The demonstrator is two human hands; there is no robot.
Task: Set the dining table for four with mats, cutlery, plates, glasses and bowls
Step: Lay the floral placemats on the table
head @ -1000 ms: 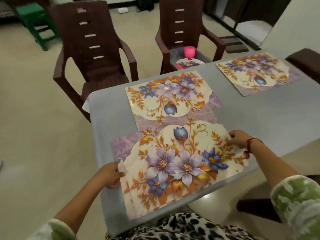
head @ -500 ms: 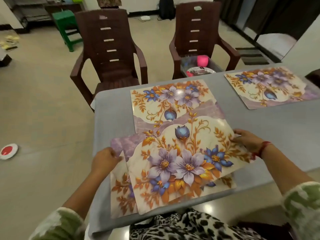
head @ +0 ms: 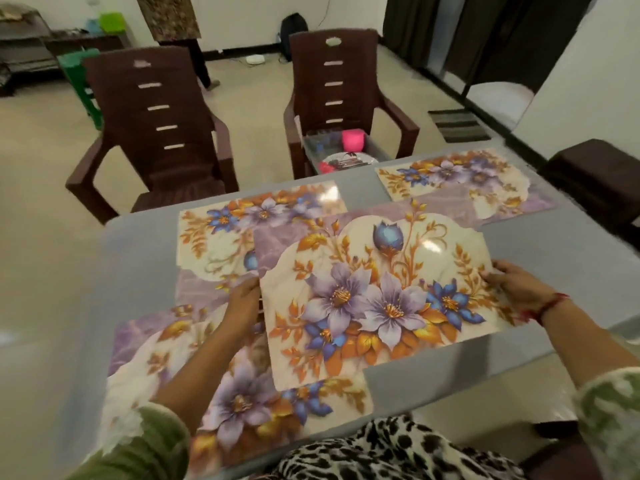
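Over the middle of the grey table point(head: 138, 265), I hold a flower mat point(head: 381, 296). My left hand point(head: 244, 303) grips its left edge and my right hand point(head: 516, 285) grips its right edge. A near mat point(head: 242, 396) lies partly under it. Beyond lie a far-left mat point(head: 225, 230) and a far-right mat point(head: 464, 178).

a single wide-angle view from the person's head, at the near edge of the grey table point(head: 138, 258), facing forward and steeply down across it. the left hand point(head: 244, 303), the right hand point(head: 516, 285) and the flowered mat point(head: 381, 289) between them sit close, mid-frame. the left chair point(head: 156, 133), the right chair point(head: 339, 88) and the back wall fill the top.
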